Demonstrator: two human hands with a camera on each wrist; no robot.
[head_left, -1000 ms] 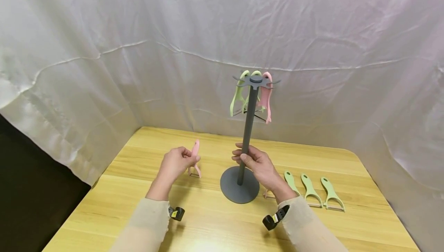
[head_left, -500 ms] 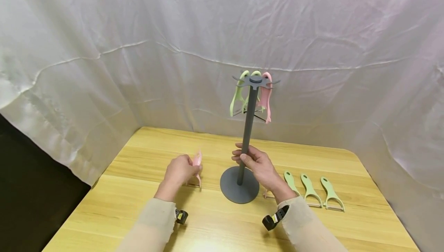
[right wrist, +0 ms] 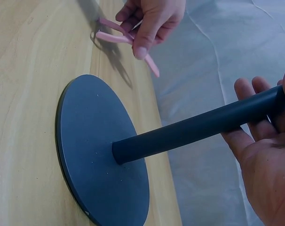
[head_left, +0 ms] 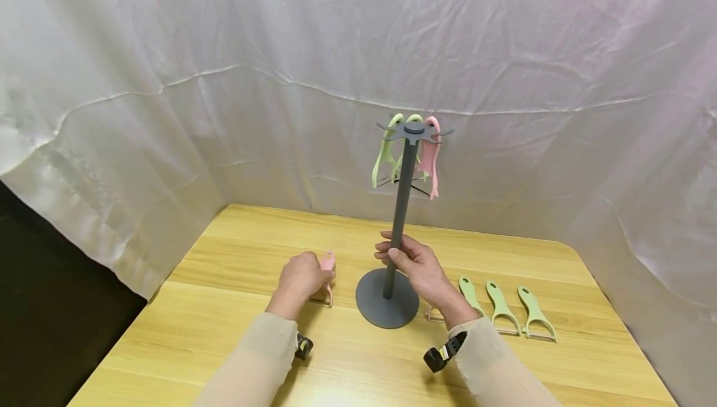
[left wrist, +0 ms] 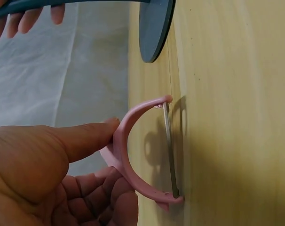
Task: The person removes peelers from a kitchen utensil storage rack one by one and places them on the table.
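Between thumb and fingers my left hand (head_left: 302,279) pinches a pink peeler (head_left: 327,262), low over the table and left of the stand. In the left wrist view the peeler's forked head (left wrist: 125,136) and metal blade (left wrist: 170,148) show, with the blade close to the wood; the palm hides most of the handle. My right hand (head_left: 420,267) holds the dark grey pole (head_left: 402,201) of an upright stand, thumb in front and fingers behind. The stand's round base (right wrist: 93,141) rests on the table. Two green peelers (head_left: 383,155) and a pink peeler (head_left: 430,155) hang from its hooks.
Right of the stand lie three green peelers (head_left: 534,310) in a row on the wooden table (head_left: 347,363). Another pink peeler (head_left: 431,315) is mostly hidden under my right wrist. A pale curtain (head_left: 313,145) closes off the back and sides.
My left hand has lowered the pink peeler toward the table and shifted it right, nearer the stand's base. My right hand and the stand have stayed in place.
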